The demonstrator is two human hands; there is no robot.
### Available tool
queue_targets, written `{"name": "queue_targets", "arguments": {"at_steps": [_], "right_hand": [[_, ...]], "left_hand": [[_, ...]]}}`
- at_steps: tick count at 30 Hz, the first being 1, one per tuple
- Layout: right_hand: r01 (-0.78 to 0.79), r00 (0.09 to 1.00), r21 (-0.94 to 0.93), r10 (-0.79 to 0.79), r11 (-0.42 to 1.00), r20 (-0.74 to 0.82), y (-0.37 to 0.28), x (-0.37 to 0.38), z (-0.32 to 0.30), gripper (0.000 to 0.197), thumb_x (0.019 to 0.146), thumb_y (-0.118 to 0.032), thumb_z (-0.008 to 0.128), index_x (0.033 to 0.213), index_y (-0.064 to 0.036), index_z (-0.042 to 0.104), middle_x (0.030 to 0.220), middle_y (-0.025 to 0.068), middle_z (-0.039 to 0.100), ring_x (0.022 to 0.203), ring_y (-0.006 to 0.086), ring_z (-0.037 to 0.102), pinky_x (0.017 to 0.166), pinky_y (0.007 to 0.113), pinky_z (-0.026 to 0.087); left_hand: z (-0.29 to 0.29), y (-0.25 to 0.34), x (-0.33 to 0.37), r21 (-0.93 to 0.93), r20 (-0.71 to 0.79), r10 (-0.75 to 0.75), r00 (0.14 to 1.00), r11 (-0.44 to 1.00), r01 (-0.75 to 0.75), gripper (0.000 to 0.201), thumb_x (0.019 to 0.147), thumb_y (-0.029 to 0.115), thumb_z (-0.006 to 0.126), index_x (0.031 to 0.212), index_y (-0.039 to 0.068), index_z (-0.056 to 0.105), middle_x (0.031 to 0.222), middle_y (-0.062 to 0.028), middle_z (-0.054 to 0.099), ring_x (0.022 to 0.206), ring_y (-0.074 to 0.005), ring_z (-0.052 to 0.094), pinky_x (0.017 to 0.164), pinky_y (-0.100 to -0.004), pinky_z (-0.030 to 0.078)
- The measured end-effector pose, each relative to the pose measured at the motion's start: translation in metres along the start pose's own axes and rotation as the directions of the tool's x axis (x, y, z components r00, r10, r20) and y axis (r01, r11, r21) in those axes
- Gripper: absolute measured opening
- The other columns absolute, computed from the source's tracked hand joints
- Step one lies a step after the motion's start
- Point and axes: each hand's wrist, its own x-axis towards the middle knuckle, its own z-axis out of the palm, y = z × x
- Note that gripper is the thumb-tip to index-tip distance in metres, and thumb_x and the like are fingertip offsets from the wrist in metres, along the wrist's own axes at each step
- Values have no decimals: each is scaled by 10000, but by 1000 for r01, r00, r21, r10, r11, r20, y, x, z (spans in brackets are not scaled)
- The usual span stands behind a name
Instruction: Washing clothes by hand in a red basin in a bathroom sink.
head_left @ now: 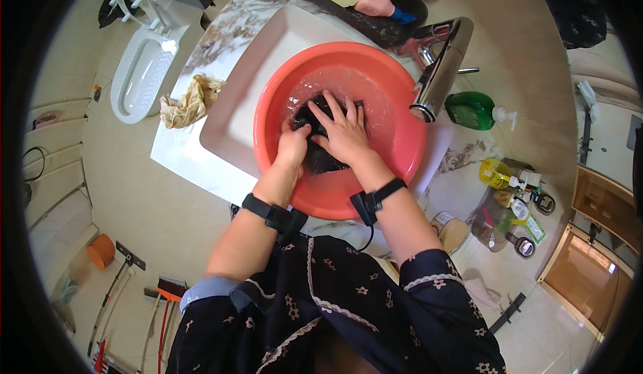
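A red-orange plastic basin [406,83] of water stands in the white sink [231,99]. Under the water's surface lies a wet black cloth [324,158], partly covered by my hands. My right hand [343,131] presses on it from above, fingers stretched and spread. At the cloth's left edge, my left hand [293,147] has its thumb on top and its fingers mostly hidden under the dark fabric, gripping it. Over the basin's right side reaches the chrome faucet [447,72]; no stream shows from it.
A crumpled cream cloth [192,101] rests on the counter's left edge. Right of the faucet is a green pump bottle [470,111]. Beyond it, a yellow bottle [494,173] and a round tub [450,231] stand along the counter. Soaps and a pink bottle [375,2] lie behind the sink.
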Motion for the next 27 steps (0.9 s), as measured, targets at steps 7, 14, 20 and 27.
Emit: {"name": "queue_targets", "arguments": {"at_steps": [7, 14, 20, 27], "right_hand": [[-595, 777, 440, 621, 673, 100, -9, 31, 9, 558, 757, -289, 674, 1254, -178, 446, 1305, 146, 398, 1111, 392, 473, 922, 433, 406], [-215, 899, 928, 432, 305, 66, -28, -16, 22, 402, 834, -217, 618, 1166, -36, 482, 1014, 147, 621, 910, 242, 608, 787, 342, 471], [-191, 880, 909, 475, 371, -9, -43, -36, -11, 426, 849, -238, 612, 1204, -45, 475, 999, 135, 630, 904, 234, 616, 785, 331, 473], [-176, 829, 935, 466, -308, 310, -21, -30, -17, 296, 841, -249, 593, 1033, -24, 592, 945, 55, 626, 808, 148, 603, 717, 261, 466]], "left_hand": [[4, 12, -16, -123, 294, -379, 877, 896, 428, 596, 908, 481, 399, 1381, 139, 277, 1412, -118, 332, 1253, -384, 341, 931, -697, 217], [3, 8, 5, -249, 387, -412, 825, 815, 523, 559, 857, 557, 484, 1211, 125, 503, 1150, -106, 573, 1018, -285, 560, 848, -536, 423], [24, -4, -10, -384, 280, -324, 904, 825, 415, 432, 864, 336, 567, 1178, 48, 496, 995, -138, 599, 853, -243, 598, 704, -383, 503], [35, 12, -29, -136, 185, -233, 955, 956, 259, 337, 863, 307, 548, 1013, 9, 596, 856, -98, 614, 772, -202, 596, 697, -327, 480]]}}
